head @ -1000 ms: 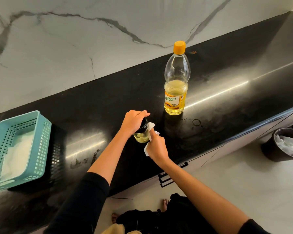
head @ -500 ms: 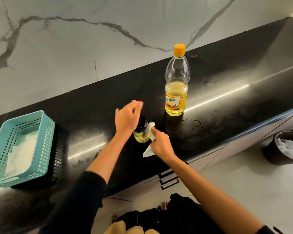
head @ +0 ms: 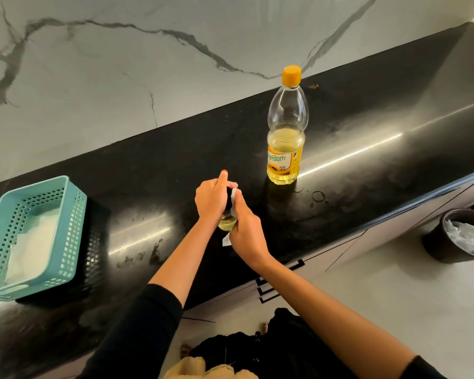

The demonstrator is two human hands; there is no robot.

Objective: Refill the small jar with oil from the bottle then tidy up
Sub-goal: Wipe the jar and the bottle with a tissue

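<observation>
While left hand [head: 212, 198] clasps its top and right hand [head: 247, 230] pinches tissue [head: 233, 193] alongside, small jar [head: 227, 222] shows yellow oil — bottle [head: 285, 149] at one o'clock.

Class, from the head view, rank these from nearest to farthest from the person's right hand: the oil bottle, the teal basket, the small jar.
1. small jar, directly left of the right hand, whose tissue touches it.
2. oil bottle, upright, behind and to the right.
3. teal basket, far left on the counter.
</observation>
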